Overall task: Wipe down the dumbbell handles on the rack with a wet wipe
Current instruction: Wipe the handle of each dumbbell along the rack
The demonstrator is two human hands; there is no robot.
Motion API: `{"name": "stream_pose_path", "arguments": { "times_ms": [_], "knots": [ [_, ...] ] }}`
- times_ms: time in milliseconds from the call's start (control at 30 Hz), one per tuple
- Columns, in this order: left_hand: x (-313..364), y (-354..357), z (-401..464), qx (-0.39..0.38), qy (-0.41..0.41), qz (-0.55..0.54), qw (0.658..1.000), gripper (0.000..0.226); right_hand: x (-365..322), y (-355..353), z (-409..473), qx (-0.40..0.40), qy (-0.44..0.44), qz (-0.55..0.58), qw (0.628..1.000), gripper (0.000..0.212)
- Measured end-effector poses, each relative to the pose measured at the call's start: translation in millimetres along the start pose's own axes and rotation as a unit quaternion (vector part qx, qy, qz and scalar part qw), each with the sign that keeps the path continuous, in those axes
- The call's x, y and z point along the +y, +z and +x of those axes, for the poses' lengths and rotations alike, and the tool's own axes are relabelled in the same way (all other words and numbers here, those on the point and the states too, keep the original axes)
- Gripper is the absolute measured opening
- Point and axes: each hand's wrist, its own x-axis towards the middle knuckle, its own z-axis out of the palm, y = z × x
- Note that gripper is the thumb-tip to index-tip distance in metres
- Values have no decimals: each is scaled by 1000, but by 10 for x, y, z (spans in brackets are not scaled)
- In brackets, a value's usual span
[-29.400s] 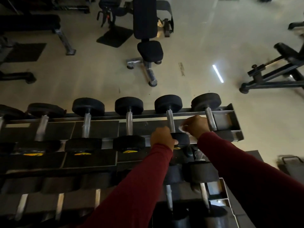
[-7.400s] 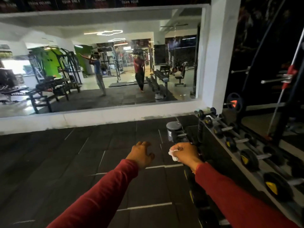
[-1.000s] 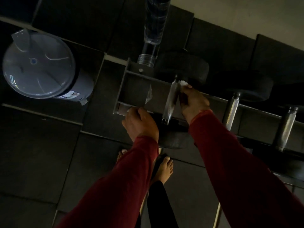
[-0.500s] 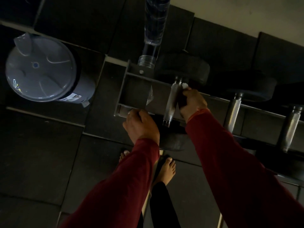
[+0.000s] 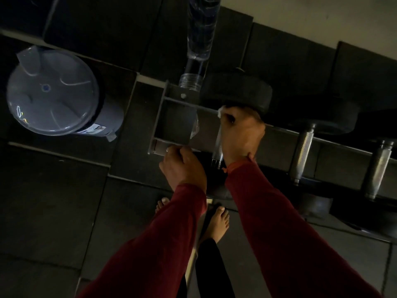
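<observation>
Lower centre of frame: two bare feet (image 5: 216, 222) on dark floor tiles (image 5: 53, 211), partly covered by two dark red sleeves (image 5: 279, 233) rising toward mid-frame; lighting is poor and detail is limited.

Centre: left hand (image 5: 182, 166), fingers curled over the near rail at the end corner of the rack (image 5: 159, 130); it grips the metal edge; the fingertips are hidden on the far side.

Just right of it and slightly higher: right hand (image 5: 241, 132), closed round the handle of the end dumbbell (image 5: 218, 147), with the wet wipe (image 5: 221, 111) wrapped between palm and handle; only a small white edge of the wipe shows, at the top of the fist, against the dumbbell's far head (image 5: 236, 95); the lower, knurled part of the handle is exposed below the hand; the near head is largely hidden behind the arms.

Right of centre: two further dumbbell handles (image 5: 303, 151), bare metal, lying across the same rack rails, apart from the hand; their heads are dark and indistinct.

Between the rack's end frame and the first dumbbell: a small crumpled clear wrapper (image 5: 195, 127); what it is cannot be told.

Left of frame, beyond the rack end: a grey bin with a translucent lid (image 5: 51, 93), standing on the floor well apart from the rack.

Top centre: a clear plastic bottle (image 5: 199, 39), its neck at the rack's far corner; whether it touches the rack cannot be told.

Upper right: paler floor (image 5: 322, 18).
</observation>
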Motion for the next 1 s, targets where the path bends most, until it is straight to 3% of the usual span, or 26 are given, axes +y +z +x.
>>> {"name": "stream_pose_path", "arguments": {
  "times_ms": [100,200,300,400,500,567,733,867,1000],
  "knots": [
    [15,-4,-2,2,-6,3,1000,38,-93,24,-14,-28,-78,-88,993,5],
    [4,-3,13,1,-6,0,1000,42,-55,31,-34,-39,-76,-61,994,4],
    [16,-11,1,-4,-5,-3,1000,41,-14,-37,-67,16,90,95,991,5],
    [2,-8,8,-6,-6,-7,1000,42,8,-89,-54,50,298,206,931,14],
    [-11,-3,17,-5,-14,-1,1000,45,95,-72,36,26,384,230,894,16],
    [-2,-3,18,0,-7,-2,1000,45,148,-82,69,-17,388,238,890,16],
    [8,-7,8,7,4,-8,1000,41,363,-308,-86,-181,300,130,927,9],
    [-1,-5,1,1,1,-8,1000,36,498,-462,-261,-329,322,72,885,13],
    [-15,-6,17,2,4,-8,1000,40,354,-417,-163,-243,397,171,869,11]
  ]
}}
